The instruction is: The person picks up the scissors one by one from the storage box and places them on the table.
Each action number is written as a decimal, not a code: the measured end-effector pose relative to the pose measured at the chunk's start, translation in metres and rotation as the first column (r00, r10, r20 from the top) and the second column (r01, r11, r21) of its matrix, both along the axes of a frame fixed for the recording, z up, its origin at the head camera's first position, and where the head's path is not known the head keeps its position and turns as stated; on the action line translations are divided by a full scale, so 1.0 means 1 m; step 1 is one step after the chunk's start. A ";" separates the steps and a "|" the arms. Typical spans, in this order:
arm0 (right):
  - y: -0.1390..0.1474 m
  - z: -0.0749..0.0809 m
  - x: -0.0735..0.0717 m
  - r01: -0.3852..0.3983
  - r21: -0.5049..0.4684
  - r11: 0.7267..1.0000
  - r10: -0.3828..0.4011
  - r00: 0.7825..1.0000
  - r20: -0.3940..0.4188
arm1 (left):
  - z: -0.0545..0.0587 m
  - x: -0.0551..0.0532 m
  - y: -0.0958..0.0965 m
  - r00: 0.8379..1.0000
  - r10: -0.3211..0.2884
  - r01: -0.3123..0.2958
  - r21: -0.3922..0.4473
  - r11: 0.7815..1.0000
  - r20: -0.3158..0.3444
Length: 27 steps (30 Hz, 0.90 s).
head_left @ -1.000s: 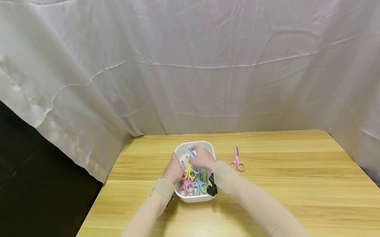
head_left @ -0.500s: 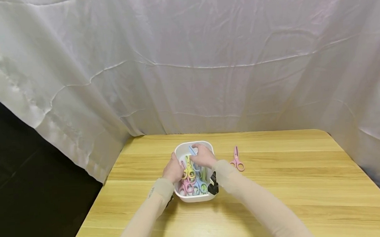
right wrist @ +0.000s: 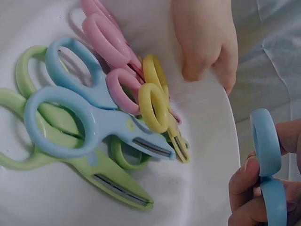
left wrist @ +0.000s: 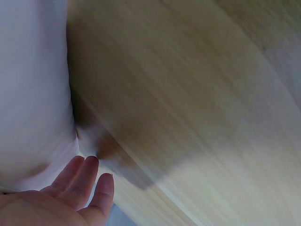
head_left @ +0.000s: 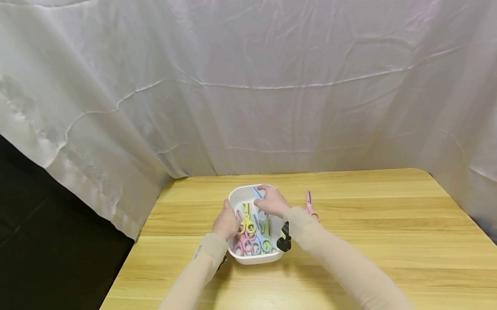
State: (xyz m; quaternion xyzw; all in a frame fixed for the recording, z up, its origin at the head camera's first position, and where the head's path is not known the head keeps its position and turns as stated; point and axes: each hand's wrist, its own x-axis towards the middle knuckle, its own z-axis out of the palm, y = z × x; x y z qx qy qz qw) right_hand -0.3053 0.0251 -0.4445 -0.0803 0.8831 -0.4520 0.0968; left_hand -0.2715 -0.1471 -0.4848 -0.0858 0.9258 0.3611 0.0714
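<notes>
A white plastic bin [head_left: 260, 259] holds several scissors in pastel colours. My left hand [head_left: 226, 221] grips its left wall, the thumb over the rim and the fingers [left wrist: 81, 181] along the outside. My right hand [head_left: 273, 203], over the bin's far right part, holds a pair of blue scissors [right wrist: 266, 143] with the handle loops showing between the fingers. Lying in the bin are yellow scissors [right wrist: 155, 107], pink scissors [right wrist: 104, 42], another blue pair [right wrist: 106, 127] and green scissors [right wrist: 117, 181], overlapping one another.
One pair of pink scissors [head_left: 309, 202] lies on the wooden table [head_left: 405, 240], right of the bin and partly behind the right forearm. A pale curtain [head_left: 297, 124] hangs along the table's back, and black cloth [head_left: 38, 241] is at the left.
My right hand has moved to the right within the bin, carrying the blue scissors away from the pile. The left hand and the bin have stayed in place.
</notes>
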 end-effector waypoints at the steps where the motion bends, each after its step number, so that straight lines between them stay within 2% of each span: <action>1: 0.001 0.000 -0.001 0.002 -0.006 1.000 -0.002 1.000 0.012 | 0.000 0.000 0.000 1.000 -0.001 0.001 -0.003 1.000 0.002; 6: 0.007 0.000 -0.003 0.023 -0.030 0.999 -0.021 0.998 0.056 | 0.000 -0.001 0.000 1.000 -0.004 0.004 -0.019 1.000 -0.002; 10: 0.012 -0.003 -0.006 0.039 -0.052 0.998 -0.035 0.997 0.075 | -0.001 0.000 0.000 1.000 0.015 -0.015 0.022 1.000 0.005; 13: 0.015 -0.005 -0.007 0.042 -0.073 0.996 -0.036 0.996 0.085 | 0.000 0.000 0.001 1.000 0.015 -0.015 0.018 1.000 0.000; 27: 0.030 -0.008 -0.006 0.088 -0.123 0.988 -0.084 0.996 0.040 | 0.003 0.002 0.002 1.000 0.015 -0.015 0.011 1.000 0.007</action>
